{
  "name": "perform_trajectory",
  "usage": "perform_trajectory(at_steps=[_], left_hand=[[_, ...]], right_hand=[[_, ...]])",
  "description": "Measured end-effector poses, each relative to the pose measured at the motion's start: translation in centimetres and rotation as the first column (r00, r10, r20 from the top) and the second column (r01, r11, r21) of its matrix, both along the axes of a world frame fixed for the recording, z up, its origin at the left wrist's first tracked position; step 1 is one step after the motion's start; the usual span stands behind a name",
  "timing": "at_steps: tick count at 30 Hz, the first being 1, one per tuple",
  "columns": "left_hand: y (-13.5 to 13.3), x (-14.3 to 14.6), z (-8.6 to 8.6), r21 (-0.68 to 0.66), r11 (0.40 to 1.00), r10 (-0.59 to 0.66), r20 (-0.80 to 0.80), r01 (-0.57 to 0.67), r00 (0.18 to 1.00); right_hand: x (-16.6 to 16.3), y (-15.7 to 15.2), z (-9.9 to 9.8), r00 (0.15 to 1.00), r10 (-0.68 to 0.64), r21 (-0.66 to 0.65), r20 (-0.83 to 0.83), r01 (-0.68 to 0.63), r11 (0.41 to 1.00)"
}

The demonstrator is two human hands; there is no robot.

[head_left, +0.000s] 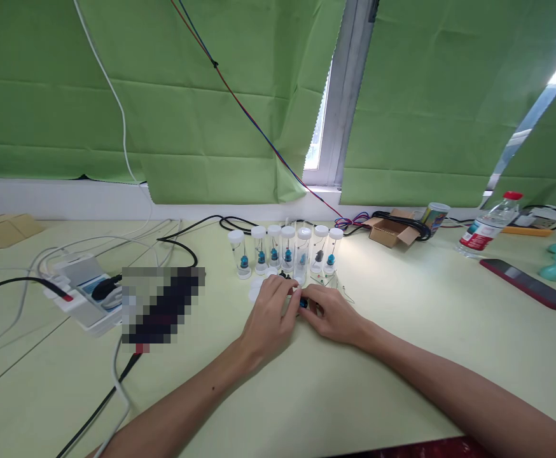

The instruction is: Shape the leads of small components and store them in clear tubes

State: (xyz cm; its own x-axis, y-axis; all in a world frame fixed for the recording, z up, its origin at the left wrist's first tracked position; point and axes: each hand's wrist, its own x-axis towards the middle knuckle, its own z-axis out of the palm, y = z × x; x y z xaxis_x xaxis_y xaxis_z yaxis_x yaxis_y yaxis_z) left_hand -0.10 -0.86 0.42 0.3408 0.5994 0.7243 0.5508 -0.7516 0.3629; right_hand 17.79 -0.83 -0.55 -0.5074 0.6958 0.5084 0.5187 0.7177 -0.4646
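Note:
My left hand (272,313) and my right hand (333,313) meet over the table, fingertips nearly touching. A small blue-and-black part (303,303) shows between them, mostly hidden by the fingers. The right thumb and fingers are closed around it. On the left, thumb and fingers are pinched together by the part; what they grip cannot be made out. Just beyond stands a row of several clear tubes (244,266) with white caps, most with a small blue piece and thin wire inside. White round lids (255,294), small black bits (285,275) and thin-wired pieces (331,280) lie close to my fingers.
To the left are a white power strip (84,292), cables and a blurred dark object (163,308). At the back right stand an open cardboard box (389,230), a can (434,218) and a red-capped bottle (488,228). A phone (528,283) lies at right.

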Motion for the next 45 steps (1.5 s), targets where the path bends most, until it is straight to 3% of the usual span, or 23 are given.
perform_trajectory(at_steps=[4,7,11,14,21,37,45], left_hand=[[-0.35,0.04,0.29,0.04,0.999,-0.002,0.092,-0.002,0.996],[-0.49,0.02,0.69,0.018,0.995,0.09,0.198,-0.095,0.976],[-0.28,-0.03,1.01,-0.11,0.972,0.232,0.32,-0.207,0.919],[-0.18,-0.03,0.94,-0.252,0.946,0.276,0.305,-0.203,0.911],[-0.34,0.1,0.56,-0.381,0.918,0.194,0.2,-0.106,0.96],[-0.42,0.18,0.71,-0.397,0.915,0.159,0.195,-0.07,0.968],[-0.22,0.1,0.39,-0.368,0.927,0.146,0.182,-0.07,0.972]], right_hand=[[0.02,-0.06,0.01,1.0,-0.009,-0.009,-0.011,0.009,1.0],[0.02,0.02,-0.04,0.997,-0.068,-0.001,-0.038,0.068,0.998],[-0.02,0.25,-0.27,0.978,-0.173,0.01,-0.116,0.176,0.984],[-0.07,0.34,-0.32,0.957,-0.228,0.027,-0.181,0.237,0.971],[-0.21,0.24,-0.04,0.942,-0.238,0.04,-0.237,0.254,0.966],[-0.05,0.28,-0.04,0.976,-0.21,-0.05,-0.058,0.207,0.977],[0.02,0.5,-0.33,0.986,-0.147,-0.079,-0.08,0.141,0.987]])
